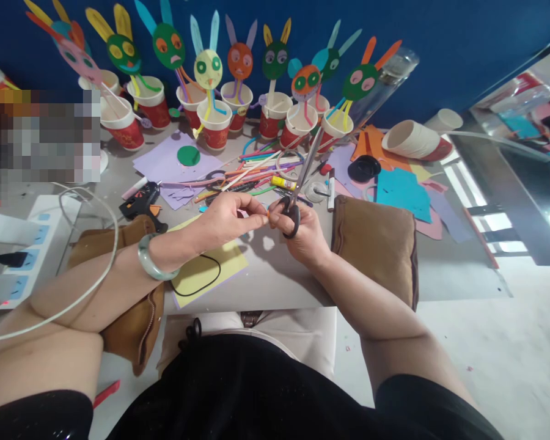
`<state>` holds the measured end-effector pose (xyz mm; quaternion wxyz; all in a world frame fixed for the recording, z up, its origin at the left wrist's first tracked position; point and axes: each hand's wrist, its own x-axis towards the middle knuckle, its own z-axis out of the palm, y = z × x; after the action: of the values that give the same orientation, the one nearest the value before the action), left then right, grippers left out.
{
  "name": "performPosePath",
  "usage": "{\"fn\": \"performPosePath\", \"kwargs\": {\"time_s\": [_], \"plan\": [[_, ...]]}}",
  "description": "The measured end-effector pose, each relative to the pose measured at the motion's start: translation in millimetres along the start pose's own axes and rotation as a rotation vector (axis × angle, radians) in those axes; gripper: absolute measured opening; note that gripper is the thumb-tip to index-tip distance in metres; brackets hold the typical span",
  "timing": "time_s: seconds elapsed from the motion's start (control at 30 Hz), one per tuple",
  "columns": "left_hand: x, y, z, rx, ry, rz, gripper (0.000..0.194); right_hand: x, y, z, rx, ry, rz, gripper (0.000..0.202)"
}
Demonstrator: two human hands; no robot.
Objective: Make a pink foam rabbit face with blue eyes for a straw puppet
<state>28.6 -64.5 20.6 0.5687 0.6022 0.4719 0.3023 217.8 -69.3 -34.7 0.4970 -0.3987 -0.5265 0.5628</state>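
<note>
My left hand (pixel 227 223), with a jade-like bangle (pixel 151 260) at the wrist, closes thumb and finger in a pinch. Between its fingertips and those of my right hand (pixel 309 235) shows a tiny orange piece (pixel 268 214), too small to name. A pair of scissors (pixel 306 166) with black handles hangs on my right hand's fingers, blades pointing up and away from me. Below my hands lie yellow paper (pixel 229 263) and a black cord loop (pixel 217 278). A yellow glue stick (pixel 283 183) lies just beyond the right hand.
Red paper cups (pixel 214 131) holding paper rabbit heads line the blue wall. Colored craft sticks (pixel 256 168) lie mid-table. A glue gun (pixel 142 201) and power strip (pixel 41 244) sit left. Brown cushions (pixel 376 247) flank the workspace; blue paper (pixel 403 195) and stacked cups (pixel 410 140) are right.
</note>
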Motion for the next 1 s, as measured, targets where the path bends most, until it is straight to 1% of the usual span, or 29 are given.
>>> {"fn": "performPosePath", "kwargs": {"time_s": [0.27, 0.43, 0.5, 0.6, 0.77, 0.83, 0.9, 1.0], "plan": [[1, -4, -0.1, -0.006, -0.026, 0.041, 0.018, -3, -3, 2, -0.046, -0.019, 0.027, 0.042], [-1, -3, -1.1, -0.029, 0.003, 0.037, 0.017, 0, -10, 0, -0.108, -0.073, 0.030, 0.048], [-1, -3, -2.5, -0.041, 0.034, 0.036, 0.019, 2, -15, -6, -0.160, -0.144, 0.031, 0.051], [0, -2, -5.5, -0.045, 0.068, 0.064, 0.022, 7, -23, -19, -0.259, -0.296, 0.020, 0.058], [0, 1, -10.3, -0.056, 0.078, 0.106, 0.020, 16, -29, -39, -0.490, -0.538, -0.037, 0.068], [1, 0, -11.4, -0.076, 0.077, 0.121, 0.019, 18, -29, -43, -0.546, -0.603, -0.034, 0.069], [2, -1, -12.2, -0.082, 0.084, 0.135, 0.019, 20, -29, -45, -0.555, -0.648, -0.014, 0.070], [2, -3, -13.1, -0.078, 0.092, 0.143, 0.018, 21, -30, -45, -0.546, -0.678, 0.007, 0.071]]}}
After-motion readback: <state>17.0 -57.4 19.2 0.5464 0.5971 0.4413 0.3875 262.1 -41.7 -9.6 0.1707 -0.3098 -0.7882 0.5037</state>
